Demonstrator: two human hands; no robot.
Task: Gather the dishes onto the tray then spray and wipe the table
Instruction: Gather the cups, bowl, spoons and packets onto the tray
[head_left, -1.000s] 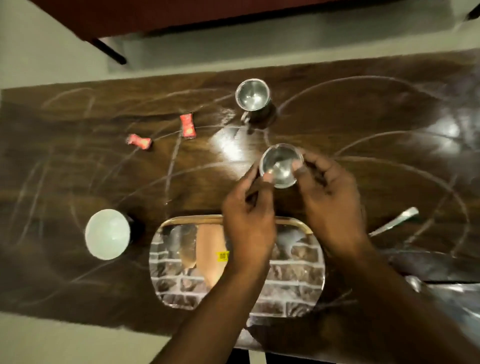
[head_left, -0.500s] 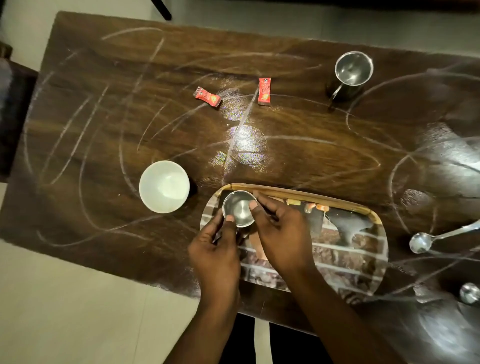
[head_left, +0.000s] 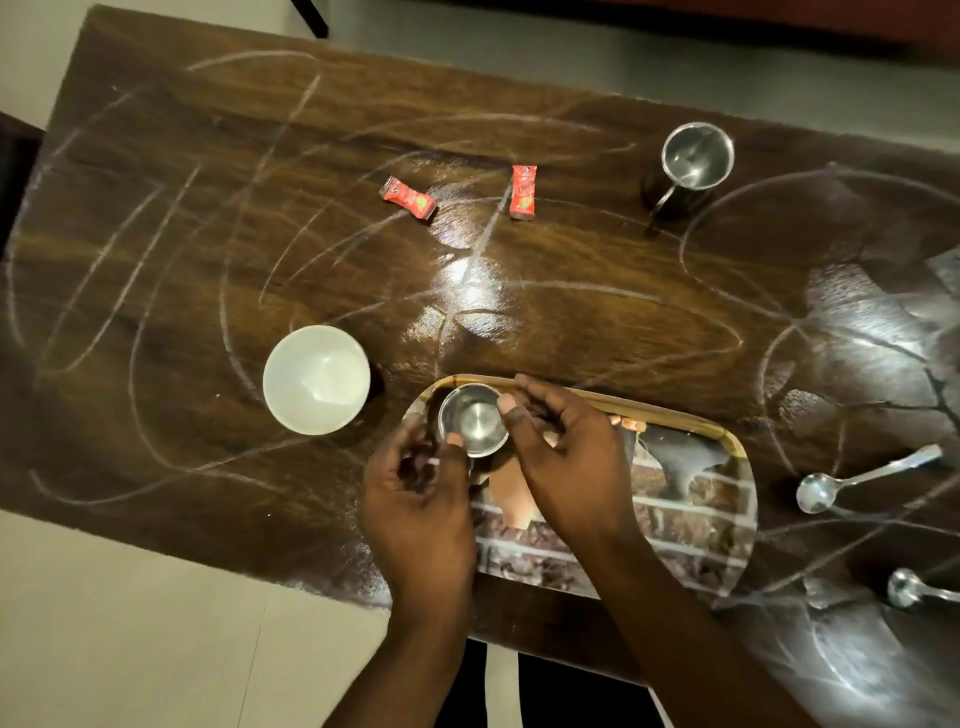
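A small steel cup (head_left: 472, 418) stands on the left end of the oval brick-pattern tray (head_left: 691, 519) near the table's front edge. My left hand (head_left: 415, 509) holds the cup from the near-left, thumb against its rim. From the right, my right hand (head_left: 566, 462) grips it with thumb and fingers at the rim. Left of the tray sits a white bowl (head_left: 316, 379). At the back right stands a steel mug (head_left: 693, 158) with a handle. Two spoons (head_left: 831, 486) (head_left: 909, 590) lie to the right of the tray.
Two red wrappers (head_left: 409, 197) (head_left: 523, 191) lie at the back middle of the dark wooden table (head_left: 208, 234), which is streaked with white chalk-like lines. Pale floor shows beyond the table's left and front edges.
Both hands carried the steel cup from the middle of the table back to the tray's left end. Over the last half second they stayed around it there.
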